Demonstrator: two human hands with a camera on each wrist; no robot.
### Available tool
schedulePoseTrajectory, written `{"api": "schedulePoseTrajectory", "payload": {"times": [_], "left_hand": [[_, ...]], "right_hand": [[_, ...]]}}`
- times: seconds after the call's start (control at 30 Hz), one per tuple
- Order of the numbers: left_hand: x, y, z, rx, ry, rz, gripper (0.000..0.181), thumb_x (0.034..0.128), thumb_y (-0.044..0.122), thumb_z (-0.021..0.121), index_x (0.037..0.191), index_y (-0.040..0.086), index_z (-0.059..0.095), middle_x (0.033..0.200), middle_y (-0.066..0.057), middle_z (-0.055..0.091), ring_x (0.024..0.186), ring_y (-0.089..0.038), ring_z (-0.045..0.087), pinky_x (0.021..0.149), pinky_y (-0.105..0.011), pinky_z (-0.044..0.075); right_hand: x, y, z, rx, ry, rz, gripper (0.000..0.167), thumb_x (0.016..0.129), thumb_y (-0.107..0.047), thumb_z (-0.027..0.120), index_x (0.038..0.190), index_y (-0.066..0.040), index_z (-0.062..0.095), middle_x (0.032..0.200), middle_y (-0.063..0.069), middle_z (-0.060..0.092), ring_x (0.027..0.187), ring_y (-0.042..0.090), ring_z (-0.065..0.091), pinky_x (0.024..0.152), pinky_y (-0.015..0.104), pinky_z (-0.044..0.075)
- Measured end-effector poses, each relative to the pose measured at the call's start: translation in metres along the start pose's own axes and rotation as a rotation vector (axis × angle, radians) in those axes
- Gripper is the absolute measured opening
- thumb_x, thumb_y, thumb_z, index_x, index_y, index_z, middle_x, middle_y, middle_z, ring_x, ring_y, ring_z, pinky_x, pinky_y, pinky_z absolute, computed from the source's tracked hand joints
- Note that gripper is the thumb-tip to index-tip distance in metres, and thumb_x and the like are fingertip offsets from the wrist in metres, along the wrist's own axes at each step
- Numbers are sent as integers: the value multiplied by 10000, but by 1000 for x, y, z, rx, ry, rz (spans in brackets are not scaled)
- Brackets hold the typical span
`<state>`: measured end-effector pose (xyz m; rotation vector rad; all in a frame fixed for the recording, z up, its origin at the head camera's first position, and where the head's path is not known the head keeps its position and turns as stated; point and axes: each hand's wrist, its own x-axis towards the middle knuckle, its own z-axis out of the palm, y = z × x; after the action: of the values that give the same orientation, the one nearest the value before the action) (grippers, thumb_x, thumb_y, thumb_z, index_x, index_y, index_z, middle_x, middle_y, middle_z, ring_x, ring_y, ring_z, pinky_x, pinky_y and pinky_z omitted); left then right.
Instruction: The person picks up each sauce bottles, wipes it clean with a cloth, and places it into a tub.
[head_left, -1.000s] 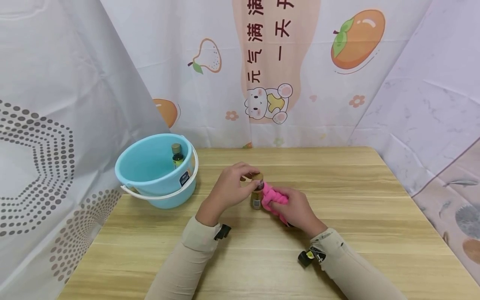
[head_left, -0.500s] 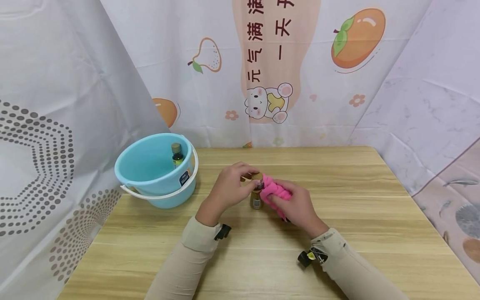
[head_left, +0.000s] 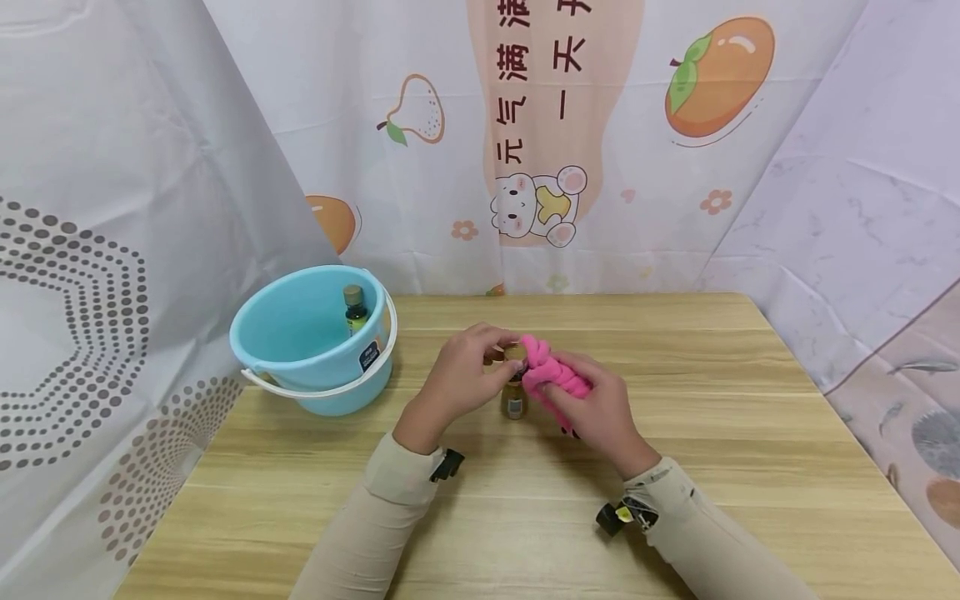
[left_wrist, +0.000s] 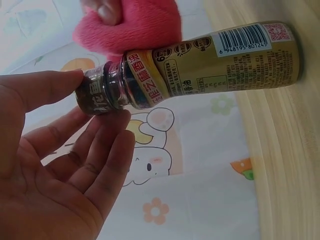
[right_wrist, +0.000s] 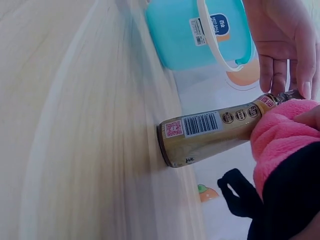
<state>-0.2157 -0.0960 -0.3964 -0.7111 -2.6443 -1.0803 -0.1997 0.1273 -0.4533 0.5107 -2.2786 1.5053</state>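
Observation:
A sesame oil bottle [head_left: 514, 405] with a gold label and brown cap stands upright on the wooden table. My left hand [head_left: 459, 372] pinches its cap [left_wrist: 95, 92] between thumb and fingers. In my right hand [head_left: 602, 410] is a bunched pink plush cloth [head_left: 553, 380], pressed against the bottle's neck from the right. Black fabric with a small black loop [right_wrist: 239, 192] hangs beneath the cloth in the right wrist view. The cloth hides part of the bottle's neck and shoulder there.
A light blue bucket [head_left: 315, 379] with a white handle stands at the table's left back. Inside it leans another bottle [head_left: 355, 310] with a brown cap. A printed curtain [head_left: 442, 183] hangs behind the wooden table [head_left: 510, 533].
My right hand has moved the pink cloth slightly up along the bottle, toward its neck and cap. My left hand keeps its pinch on the cap, and the bottle stays in place.

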Motion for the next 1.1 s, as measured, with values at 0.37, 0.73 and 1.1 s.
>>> {"api": "schedulePoseTrajectory", "payload": {"times": [0.37, 0.73, 1.1], "left_hand": [[1, 2, 2, 4, 0, -11, 331, 963, 251, 748, 1267, 119, 738, 1154, -50, 686, 973, -171, 721, 889, -371, 617], [2, 0, 2, 7, -10, -34, 323, 967, 259, 745, 1255, 114, 735, 1191, -35, 677, 998, -171, 710, 905, -377, 609], [1, 1, 1, -2, -5, -53, 295, 963, 260, 751, 1227, 129, 742, 1179, -18, 676, 1002, -174, 718, 912, -404, 605]], "right_hand": [[1, 6, 3, 8, -13, -22, 386, 850, -55, 849, 1218, -129, 761, 1168, 62, 748, 886, 184, 645, 711, 227, 549], [-1, 22, 7, -31, -96, 10, 385, 876, -175, 850, 1249, -190, 758, 1180, 19, 745, 934, 163, 663, 747, 268, 575], [-2, 28, 8, -96, -169, 49, 374, 873, -235, 855, 1236, -216, 765, 1153, -3, 744, 930, 168, 643, 773, 309, 572]]}}
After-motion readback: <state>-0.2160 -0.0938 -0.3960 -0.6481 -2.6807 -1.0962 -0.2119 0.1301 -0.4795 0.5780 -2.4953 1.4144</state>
